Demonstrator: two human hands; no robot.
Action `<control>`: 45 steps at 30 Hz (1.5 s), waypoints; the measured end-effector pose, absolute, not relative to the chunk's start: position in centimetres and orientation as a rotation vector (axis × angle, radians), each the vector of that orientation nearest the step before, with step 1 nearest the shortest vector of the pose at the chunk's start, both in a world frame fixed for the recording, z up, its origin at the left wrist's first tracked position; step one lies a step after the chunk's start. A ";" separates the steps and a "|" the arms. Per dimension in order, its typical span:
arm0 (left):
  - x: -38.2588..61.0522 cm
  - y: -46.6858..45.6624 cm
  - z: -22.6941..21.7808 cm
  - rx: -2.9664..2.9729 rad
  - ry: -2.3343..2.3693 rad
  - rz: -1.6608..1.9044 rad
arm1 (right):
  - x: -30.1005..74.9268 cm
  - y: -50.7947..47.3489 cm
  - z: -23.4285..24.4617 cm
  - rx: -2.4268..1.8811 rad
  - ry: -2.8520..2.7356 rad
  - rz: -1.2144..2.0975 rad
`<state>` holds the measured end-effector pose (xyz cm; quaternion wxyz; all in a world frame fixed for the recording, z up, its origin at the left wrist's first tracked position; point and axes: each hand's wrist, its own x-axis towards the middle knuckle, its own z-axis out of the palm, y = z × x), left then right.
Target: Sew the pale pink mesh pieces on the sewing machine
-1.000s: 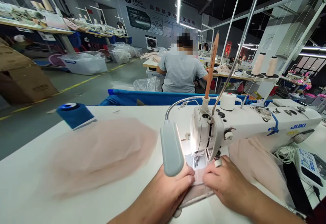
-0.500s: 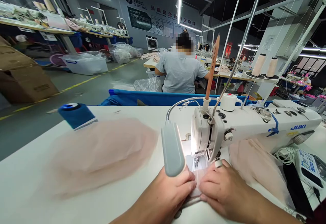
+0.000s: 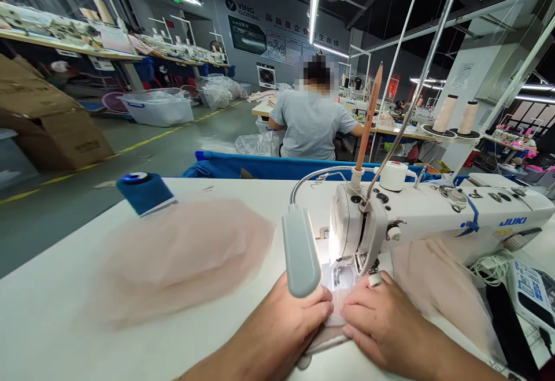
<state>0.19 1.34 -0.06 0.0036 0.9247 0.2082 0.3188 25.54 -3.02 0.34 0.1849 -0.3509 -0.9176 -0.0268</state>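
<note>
My left hand (image 3: 289, 328) and my right hand (image 3: 378, 323) lie side by side on a strip of pale pink fabric (image 3: 333, 324) in front of the presser foot (image 3: 338, 274) of a white sewing machine (image 3: 433, 213). The fingers of both hands are curled down and pinch the strip's edges against the white table (image 3: 52, 323). The machine's grey lamp head (image 3: 301, 251) hangs just above my left hand and hides part of it. More pink fabric (image 3: 437, 280) lies under the machine arm, to the right of my right hand.
A heap of sheer pink tulle (image 3: 182, 254) lies on the table's left, with a blue thread cone (image 3: 145, 192) behind it. A control box (image 3: 531, 291) and cables sit at the right. A person in a grey shirt (image 3: 312, 124) works at a table beyond a blue bin (image 3: 269, 167).
My hands have drawn slightly closer together on the fabric strip, just below the needle. The camera has shifted a little to the left and upward.
</note>
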 end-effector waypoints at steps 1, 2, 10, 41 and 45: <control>0.1 1.4 0.2 2.889 0.657 1.001 | 25.5 -2.9 0.3 -1.005 -2.591 -0.072; 0.1 1.5 0.3 2.873 0.662 1.016 | 25.5 -2.8 0.3 -1.021 -2.595 -0.066; 0.5 2.9 -4.2 2.686 0.883 1.188 | 25.3 -2.2 -0.2 -1.105 -2.568 -0.052; 0.0 -0.8 -0.2 2.799 0.794 0.928 | 25.3 -2.8 -0.1 -0.766 -2.410 -0.021; -0.1 -1.6 2.1 2.580 0.744 0.733 | 25.0 -2.7 0.2 -0.919 -2.563 0.041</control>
